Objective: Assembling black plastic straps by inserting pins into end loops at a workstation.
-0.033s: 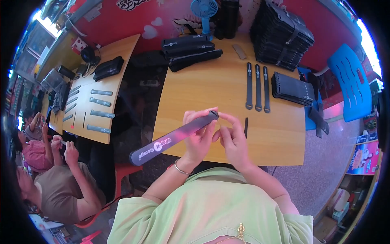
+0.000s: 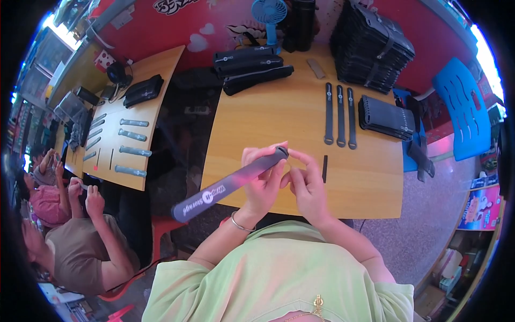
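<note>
My left hand (image 2: 260, 180) is closed round one end of a black hook-and-loop strap (image 2: 230, 185) with a white print. The strap's free end points to the lower left, above the table's near edge. At the held end, a small dark ring (image 2: 281, 151) shows. My right hand (image 2: 308, 188) is beside it, its index fingertip against the ring end and its thumb and other fingers curled together. What those fingers pinch, if anything, is hidden. On the table to the right lie three similar straps (image 2: 340, 115) in a row and a short narrow black strip (image 2: 325, 169).
The wooden table (image 2: 257, 118) bears several black folded pouches (image 2: 252, 67), a tall stack of black cases (image 2: 370, 48), a smaller black stack (image 2: 385, 117) and a blue fan (image 2: 270, 16). A blue chair (image 2: 464, 110) stands right. Co-workers sit left by another table (image 2: 161, 75).
The strap's free end has dipped slightly downward. Both hands stay in nearly the same place.
</note>
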`<state>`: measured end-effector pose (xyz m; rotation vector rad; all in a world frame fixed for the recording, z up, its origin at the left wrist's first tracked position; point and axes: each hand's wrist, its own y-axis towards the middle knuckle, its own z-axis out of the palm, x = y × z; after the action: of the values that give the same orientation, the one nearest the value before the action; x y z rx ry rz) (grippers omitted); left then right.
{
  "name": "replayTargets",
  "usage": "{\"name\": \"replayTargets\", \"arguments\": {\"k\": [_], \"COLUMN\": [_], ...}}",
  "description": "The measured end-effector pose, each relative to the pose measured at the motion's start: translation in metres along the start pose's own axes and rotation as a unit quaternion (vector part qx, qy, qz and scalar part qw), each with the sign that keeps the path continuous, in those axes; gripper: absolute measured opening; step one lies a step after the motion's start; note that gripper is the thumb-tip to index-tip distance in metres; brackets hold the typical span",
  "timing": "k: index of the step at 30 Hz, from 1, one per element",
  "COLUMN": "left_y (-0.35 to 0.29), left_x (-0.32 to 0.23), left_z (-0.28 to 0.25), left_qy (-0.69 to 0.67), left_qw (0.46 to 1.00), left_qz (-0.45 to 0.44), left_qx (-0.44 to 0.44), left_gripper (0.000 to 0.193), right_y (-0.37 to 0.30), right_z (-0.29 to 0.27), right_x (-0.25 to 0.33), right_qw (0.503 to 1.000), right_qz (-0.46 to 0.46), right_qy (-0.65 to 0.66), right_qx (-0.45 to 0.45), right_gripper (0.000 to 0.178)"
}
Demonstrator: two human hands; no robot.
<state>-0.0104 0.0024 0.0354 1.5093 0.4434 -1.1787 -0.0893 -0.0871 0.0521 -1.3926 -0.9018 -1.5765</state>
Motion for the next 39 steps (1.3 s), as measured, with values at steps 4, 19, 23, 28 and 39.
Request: {"name": "replayTargets", "arguments": {"k": [4,19,23,28,39], "left_y": [-0.002,0.001,-0.001,-0.004,-0.001], "left_x": [0.0,0.003,0.005,0.0,-0.005], "left_z": [0.004,0.005,0.001,-0.002,0.003], "left_qy": [-0.014,-0.006,-0.001,-0.113,-0.174], "left_qw": [0.999,1.0,0.999,0.982,0.956], "left_qz": [0.034,0.029,0.021,-0.148,-0.231], "left_qx": [-0.013,0.004,0.037,0.026,-0.045], "left_gripper": [0.027,0.026,0.028,0.033,0.031], "right_y": [-0.003,0.001,0.005,0.014,0.016], "right_z": [0.002,-0.004,-0.004,-0.011,-0.007], "right_x": [-0.006,-0.004,0.002,0.01,-0.005], "right_qw": [1.0,0.999,0.999,1.0,0.978], "right_qz": [-0.012,-0.016,-0.016,-0.004,-0.124], "right_qy": [0.014,0.027,0.022,0.005,-0.162], "right_qx": [-0.004,-0.007,-0.018,-0.003,-0.037], "right_gripper": [0.038,0.04,0.034,0.024,0.01]}}
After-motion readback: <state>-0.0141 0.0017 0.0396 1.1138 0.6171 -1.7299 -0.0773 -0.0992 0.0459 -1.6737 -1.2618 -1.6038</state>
